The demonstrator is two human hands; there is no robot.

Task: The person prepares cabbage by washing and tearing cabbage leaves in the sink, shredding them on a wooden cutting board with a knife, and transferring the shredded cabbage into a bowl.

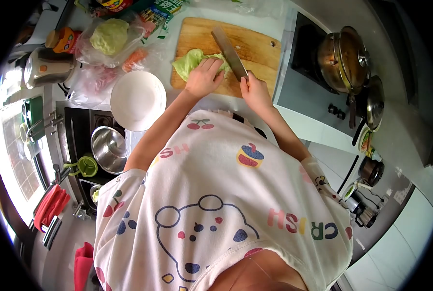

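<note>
Pale green cabbage leaves (188,63) lie on the left half of a wooden cutting board (260,53). My left hand (205,77) presses down on the leaves, its fingers close together. In my right hand (256,91) is the handle of a cleaver, fingers wrapped round it. The cleaver's blade (229,52) slants up and to the left across the board, at the right edge of the leaves beside my left fingertips. A white bowl (138,101) stands on the counter left of my left forearm.
At the left are a bagged cabbage (109,37), other plastic bags and a sink with a steel bowl (108,149). Right of the board, a lidded pot (340,63) stands on the stove. A second pan (374,103) is beside it.
</note>
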